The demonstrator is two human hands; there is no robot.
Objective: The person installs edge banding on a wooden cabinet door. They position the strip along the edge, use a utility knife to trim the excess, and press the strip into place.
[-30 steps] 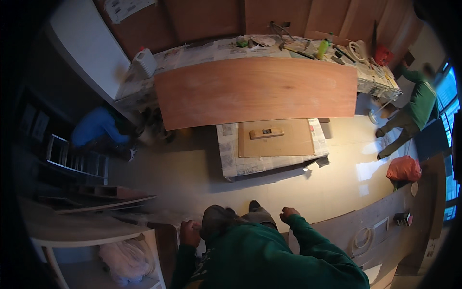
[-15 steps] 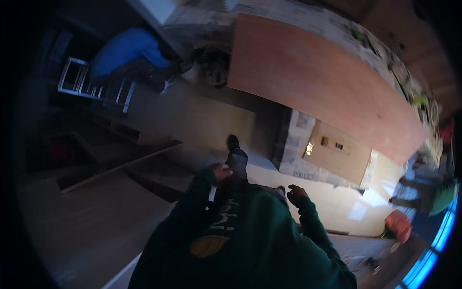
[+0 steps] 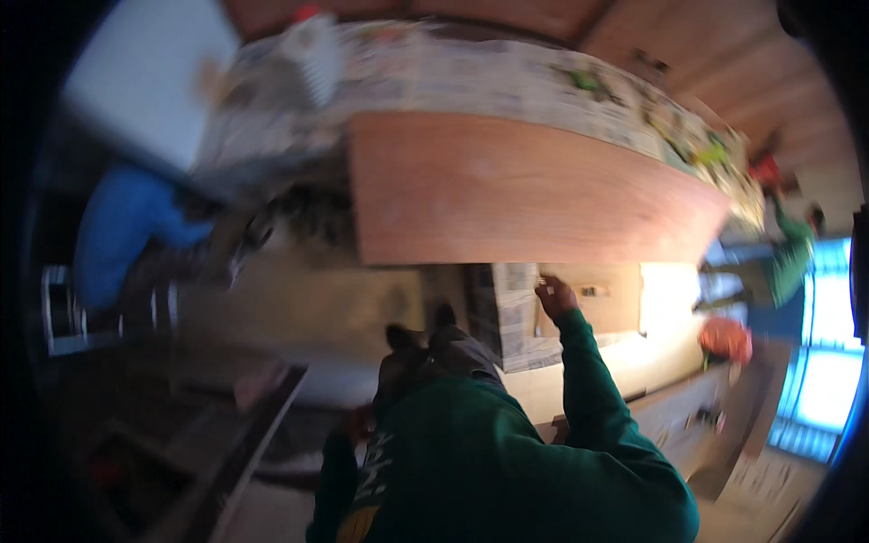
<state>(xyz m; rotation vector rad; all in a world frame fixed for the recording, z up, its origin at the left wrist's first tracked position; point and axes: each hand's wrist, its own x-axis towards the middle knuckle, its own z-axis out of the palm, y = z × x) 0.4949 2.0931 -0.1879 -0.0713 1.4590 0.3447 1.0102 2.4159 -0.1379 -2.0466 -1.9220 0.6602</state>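
The small plywood board (image 3: 602, 303) lies on newspaper (image 3: 516, 317) on the floor, below the big reddish sheet's (image 3: 534, 190) near edge. The right hand (image 3: 554, 295) hovers over its left edge, grip loosely curled, empty. The left hand (image 3: 355, 425) hangs low, grip too blurred to tell.

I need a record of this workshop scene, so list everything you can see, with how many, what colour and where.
Plywood sheet: one, reddish brown, centre, large.
Newspaper-covered table: one, grey print, behind the sheet, small blurred items on it.
Small board: one, light wood, on newspaper below the sheet.
White panel: one, upper left.
Person in blue: one, left side, crouched.
Person in green: one, far right.
Orange bag: one, right, on the floor.
Planks: a few, dark, lower left.
Right hand: raised near the small board, green sleeve; grip unclear.
Left hand: low, mostly hidden.
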